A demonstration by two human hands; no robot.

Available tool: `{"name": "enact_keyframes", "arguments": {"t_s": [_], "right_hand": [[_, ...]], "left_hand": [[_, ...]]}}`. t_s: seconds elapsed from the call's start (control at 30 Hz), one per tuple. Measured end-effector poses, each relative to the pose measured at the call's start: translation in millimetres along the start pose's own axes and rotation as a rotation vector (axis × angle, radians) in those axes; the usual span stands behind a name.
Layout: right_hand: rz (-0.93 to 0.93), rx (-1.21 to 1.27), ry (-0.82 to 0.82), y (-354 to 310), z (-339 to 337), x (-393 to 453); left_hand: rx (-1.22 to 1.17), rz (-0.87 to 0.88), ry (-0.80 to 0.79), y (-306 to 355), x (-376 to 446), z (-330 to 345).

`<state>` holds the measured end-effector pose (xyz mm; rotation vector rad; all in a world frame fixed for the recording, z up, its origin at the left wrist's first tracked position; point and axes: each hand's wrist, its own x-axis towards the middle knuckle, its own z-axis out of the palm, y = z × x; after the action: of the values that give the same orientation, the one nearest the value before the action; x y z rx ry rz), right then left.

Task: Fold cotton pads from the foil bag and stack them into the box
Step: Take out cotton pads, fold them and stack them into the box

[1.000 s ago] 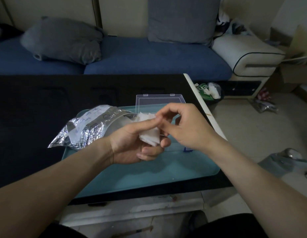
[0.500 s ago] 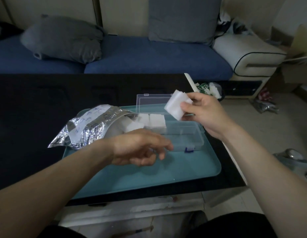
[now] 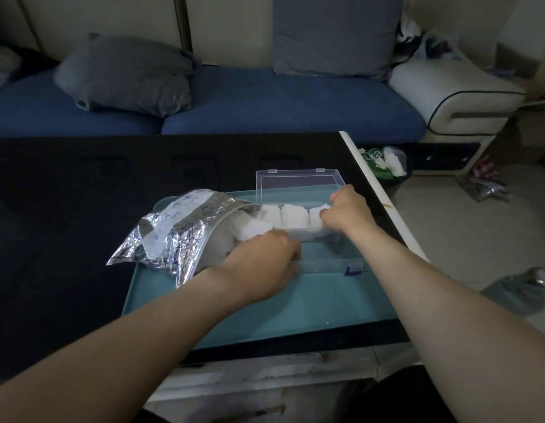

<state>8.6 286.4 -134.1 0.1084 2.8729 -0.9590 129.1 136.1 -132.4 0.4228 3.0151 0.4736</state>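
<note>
while the right hand (image 3: 346,213) pinches a folded pad (image 3: 317,215) into the open clear box (image 3: 323,265) beside two white stacks (image 3: 283,214) on the teal tray (image 3: 295,309), the left hand's (image 3: 262,264) fingers curl on a pad (image 3: 253,229) at the foil bag (image 3: 179,230) mouth.

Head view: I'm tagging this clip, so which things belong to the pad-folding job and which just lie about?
Job:
crinkled silver foil bag
white folded cotton pads
clear plastic box with open lid
teal tray
left hand
right hand

Lying about:
grey cushion
blue sofa
dark bin of rubbish
</note>
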Motion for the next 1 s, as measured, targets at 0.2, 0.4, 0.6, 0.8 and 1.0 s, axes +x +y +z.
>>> {"name": "enact_keyframes", "arguments": {"t_s": [0.2, 0.4, 0.6, 0.8, 1.0], "right_hand": [[0.041, -0.058, 0.042, 1, 7, 5], [-0.006, -0.256, 0.019, 0, 1, 8], [-0.137, -0.153, -0.029, 4, -9, 8], [-0.542, 0.110, 0.114, -29, -19, -33], [-0.809, -0.151, -0.362, -61, 18, -78]], "left_hand": [[-0.029, -0.006, 0.009, -5, 6, 4], [-0.045, -0.012, 0.035, -7, 6, 6], [-0.167, 0.050, 0.328, -2, -6, -29], [-0.038, -0.188, 0.628, -33, -30, -70], [0.008, -0.384, 0.373, -68, -47, -64]]}}
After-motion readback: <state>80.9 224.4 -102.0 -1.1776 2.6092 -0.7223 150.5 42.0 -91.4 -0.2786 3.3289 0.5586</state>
